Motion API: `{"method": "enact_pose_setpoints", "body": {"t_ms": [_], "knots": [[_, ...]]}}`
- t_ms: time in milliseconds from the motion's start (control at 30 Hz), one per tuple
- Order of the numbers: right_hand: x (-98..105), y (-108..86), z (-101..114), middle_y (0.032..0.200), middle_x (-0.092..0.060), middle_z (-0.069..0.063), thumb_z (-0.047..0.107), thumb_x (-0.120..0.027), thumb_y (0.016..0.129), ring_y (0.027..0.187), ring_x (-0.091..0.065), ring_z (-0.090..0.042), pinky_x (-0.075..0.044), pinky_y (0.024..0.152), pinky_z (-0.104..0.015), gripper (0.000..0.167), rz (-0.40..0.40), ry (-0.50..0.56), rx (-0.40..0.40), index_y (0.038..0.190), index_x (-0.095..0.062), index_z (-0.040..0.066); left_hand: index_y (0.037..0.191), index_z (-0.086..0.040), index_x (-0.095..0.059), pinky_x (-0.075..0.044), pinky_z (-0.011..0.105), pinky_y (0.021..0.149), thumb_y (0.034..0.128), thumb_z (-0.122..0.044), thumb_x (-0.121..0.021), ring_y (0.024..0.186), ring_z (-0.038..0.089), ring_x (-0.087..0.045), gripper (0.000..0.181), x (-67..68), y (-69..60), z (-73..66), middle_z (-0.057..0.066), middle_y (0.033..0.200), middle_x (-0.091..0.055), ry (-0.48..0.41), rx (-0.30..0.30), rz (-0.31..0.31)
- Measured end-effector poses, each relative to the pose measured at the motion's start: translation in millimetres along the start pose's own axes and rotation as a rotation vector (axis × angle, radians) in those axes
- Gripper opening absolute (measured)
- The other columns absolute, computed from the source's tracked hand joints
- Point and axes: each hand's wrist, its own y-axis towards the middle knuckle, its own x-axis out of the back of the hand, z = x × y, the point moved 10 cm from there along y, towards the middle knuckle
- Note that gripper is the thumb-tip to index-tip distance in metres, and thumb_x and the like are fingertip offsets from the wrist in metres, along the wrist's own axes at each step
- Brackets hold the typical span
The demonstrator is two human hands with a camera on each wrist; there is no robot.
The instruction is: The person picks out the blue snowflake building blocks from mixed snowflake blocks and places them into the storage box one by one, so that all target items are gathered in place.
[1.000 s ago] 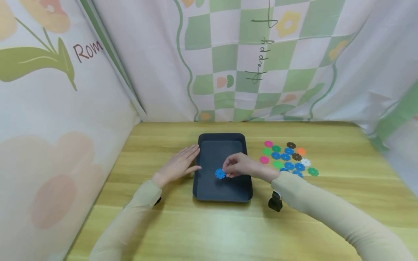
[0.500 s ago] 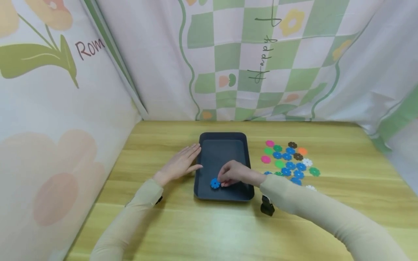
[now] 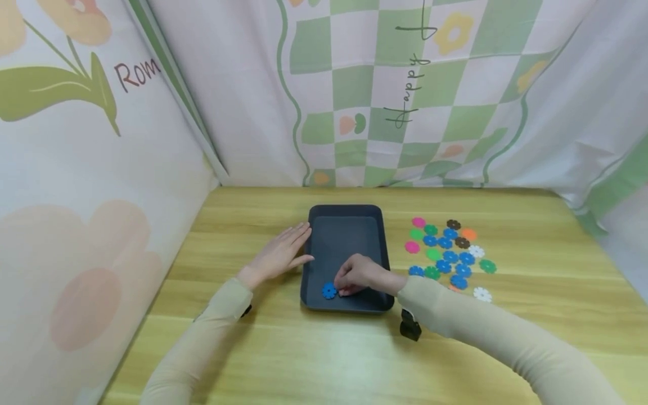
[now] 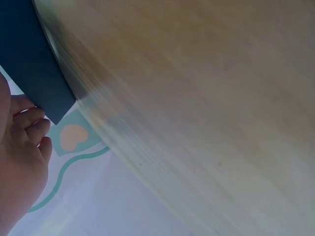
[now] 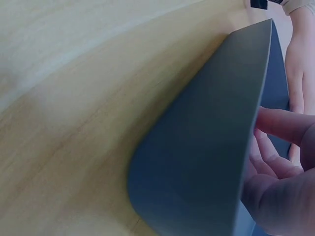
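1. Look at the right hand [image 3: 361,273], whose thumb and fingers are curling close together, nearly shut, and pinching the edge of a bright blue, flower-shaped, plastic-looking disc [image 3: 329,291]
2. That blue disc is sitting just left of the pinching fingertips, inside a dark grey, rectangular, shallow-walled tray [image 3: 344,233], towards its near left corner; whether it is touching the floor there, I cannot tell
3. From the right wrist, the tray's wall is standing in front of the fingertips and hiding the pinch itself
4. Over to the left of the grip, the left hand [image 3: 275,254] is lying flat with fingers long and thumb spread, gripping nothing, its fingertips touching the tray's left rim
5. Out to the right of the grip, beyond the tray, a loose scatter of thin flower-shaped discs [image 3: 450,256] in blue, green, pink, brown, orange and white is lying on the pale wood-grain table [image 3: 324,360]
6. Nearest the right sleeve [image 3: 471,315], a white flower-shaped disc [image 3: 482,294] is lying beside it, while an orange one [image 3: 454,287] is partly hiding behind it
7. Beyond the grip, a green-and-white checked cloth [image 3: 390,84] is hanging at the table's far edge
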Motion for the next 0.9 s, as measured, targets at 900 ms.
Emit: {"method": "enact_pose_setpoints", "body": {"t_ms": [900], "knots": [[122.6,-58.9,-38.2,0.114,-0.069,-0.017,0.022,-0.064,0.098,0.101,-0.071,-0.022,-0.060,0.094,-0.040,0.039,-0.103,0.113,0.134,0.124,-0.059,-0.007,0.155,-0.002,-0.030,-0.024,0.042,0.127,0.1028,-0.050,-0.044,0.153,0.028,-0.026,0.073,5.0,-2.9,-5.7,0.015,0.164,-0.026,-0.004,-0.018,-0.020]]}}
